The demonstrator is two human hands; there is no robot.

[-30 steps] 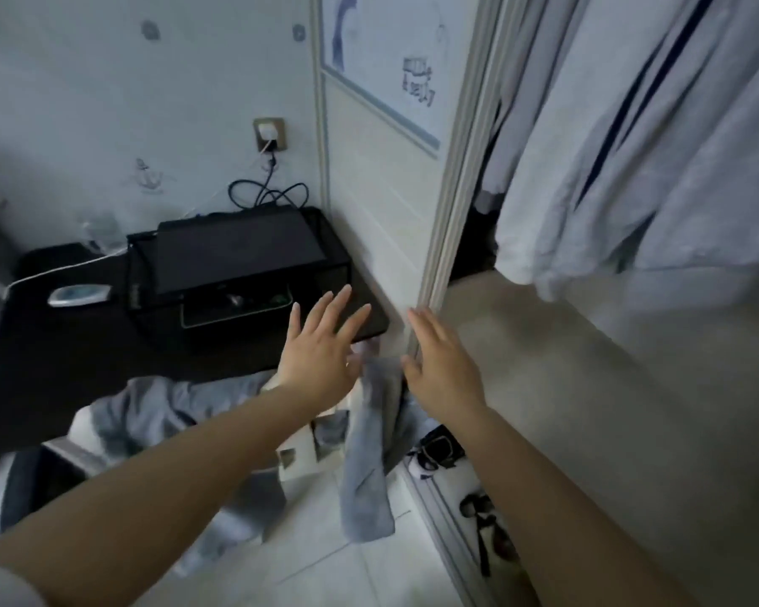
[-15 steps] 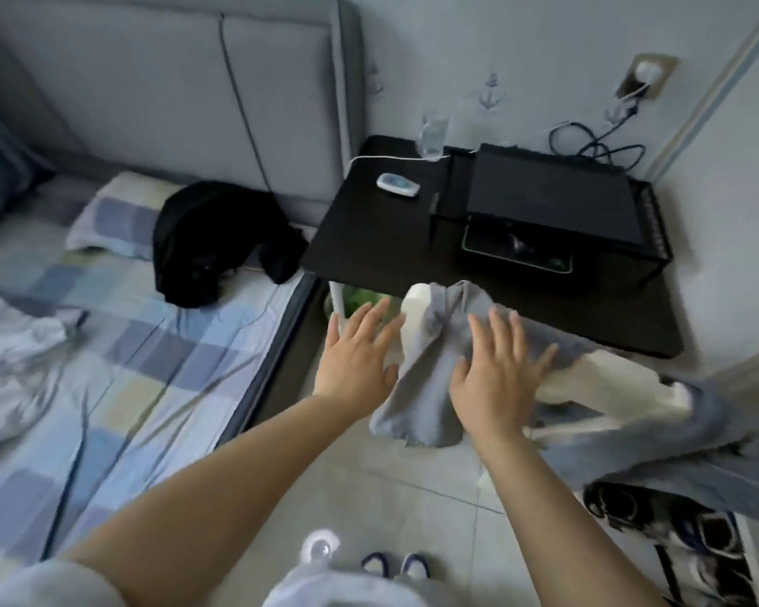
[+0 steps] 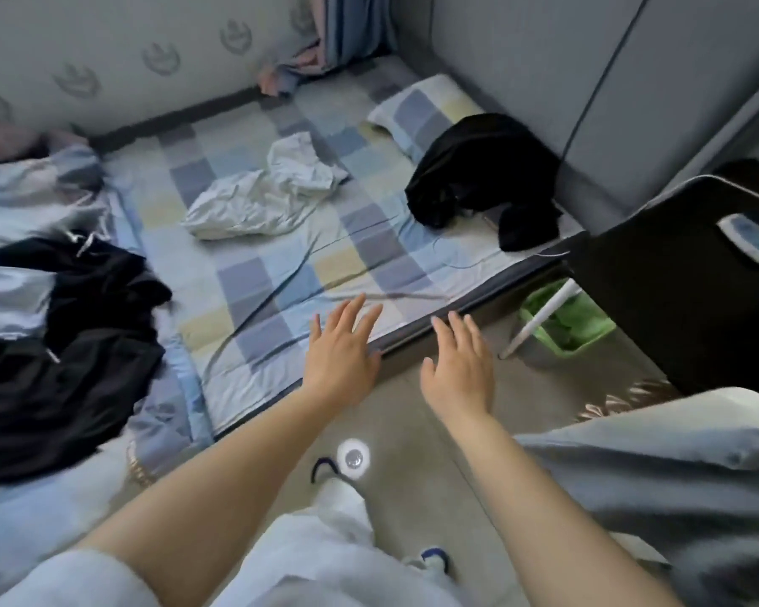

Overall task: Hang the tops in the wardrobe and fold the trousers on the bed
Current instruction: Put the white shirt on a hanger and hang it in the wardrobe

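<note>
Head view: left hand (image 3: 340,352) and right hand (image 3: 459,365) at frame centre, fingers spread, holding nothing, over the bed (image 3: 281,265) edge. White garment (image 3: 261,194) upper centre; black garments (image 3: 478,177) upper right and (image 3: 66,335) left. Bare floor (image 3: 417,453) strip below; black table (image 3: 675,282) right.

A pale wall with grey crescent decals (image 3: 158,59) runs along 11 o'clock. A grey padded headboard (image 3: 632,81) stands at 1 o'clock. A black tabletop (image 3: 675,300) sits at 3 o'clock above a green plastic bin (image 3: 579,330). Beige tiled floor (image 3: 413,475) lies at 6 o'clock.
</note>
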